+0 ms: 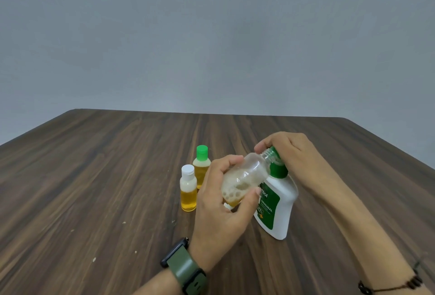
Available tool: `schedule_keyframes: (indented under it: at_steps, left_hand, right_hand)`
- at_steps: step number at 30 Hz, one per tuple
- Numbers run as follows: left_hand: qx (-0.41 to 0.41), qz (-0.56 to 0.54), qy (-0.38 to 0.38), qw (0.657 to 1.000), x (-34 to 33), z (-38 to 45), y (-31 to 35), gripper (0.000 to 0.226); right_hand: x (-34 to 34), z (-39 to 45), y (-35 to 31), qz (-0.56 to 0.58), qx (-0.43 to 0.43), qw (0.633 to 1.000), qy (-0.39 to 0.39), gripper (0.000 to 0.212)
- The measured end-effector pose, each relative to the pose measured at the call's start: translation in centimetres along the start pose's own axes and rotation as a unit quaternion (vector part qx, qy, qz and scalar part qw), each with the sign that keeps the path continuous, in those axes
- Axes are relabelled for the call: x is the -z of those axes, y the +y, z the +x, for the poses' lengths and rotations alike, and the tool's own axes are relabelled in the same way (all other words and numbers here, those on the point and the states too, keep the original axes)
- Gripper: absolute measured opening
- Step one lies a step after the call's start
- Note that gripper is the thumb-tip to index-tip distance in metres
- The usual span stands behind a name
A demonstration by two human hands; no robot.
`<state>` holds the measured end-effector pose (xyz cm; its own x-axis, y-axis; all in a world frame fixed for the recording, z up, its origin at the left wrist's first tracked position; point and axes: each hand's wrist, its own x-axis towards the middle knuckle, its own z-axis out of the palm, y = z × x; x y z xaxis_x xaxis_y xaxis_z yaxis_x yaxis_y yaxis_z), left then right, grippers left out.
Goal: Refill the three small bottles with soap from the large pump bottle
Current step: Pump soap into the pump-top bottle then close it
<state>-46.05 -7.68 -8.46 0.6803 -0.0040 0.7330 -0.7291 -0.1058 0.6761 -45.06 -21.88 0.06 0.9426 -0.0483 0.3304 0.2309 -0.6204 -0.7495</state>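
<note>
While left hand (223,203) fingers curl round the tilted uncapped bottle (247,175), right hand (289,153) fingers clamp the pump bottle (280,203) top.

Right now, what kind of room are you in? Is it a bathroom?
Probably not a bathroom. It looks like a plain room at a wooden table against a bare grey wall. No sink shows, only a large pump bottle and small bottles on the table.

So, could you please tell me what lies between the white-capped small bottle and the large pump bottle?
In the head view, the left hand holding the tilted uncapped small bottle lies between the white-capped small bottle and the large pump bottle.
</note>
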Motion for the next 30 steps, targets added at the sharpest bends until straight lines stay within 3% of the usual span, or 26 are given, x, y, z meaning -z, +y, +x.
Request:
schedule_keyframes:
  at_steps: [18, 26, 30]
  left_hand:
    - [-0.001, 0.001, 0.000, 1.000, 0.1, 0.0, 0.2, 0.043]
    - [-0.005, 0.001, 0.003, 1.000, -0.2, -0.3, 0.0, 0.042]
    - [-0.008, 0.003, 0.006, 1.000, 0.0, 0.0, 0.1, 0.042]
  right_hand:
    - [0.3, 0.5, -0.4, -0.016, -0.004, 1.000, -0.012, 0.035]
    - [-0.8, 0.0, 1.0, 0.050, -0.017, 0.999, 0.011, 0.036]
    - [0.0, 0.4, -0.1, 0.008, -0.008, 1.000, -0.007, 0.035]
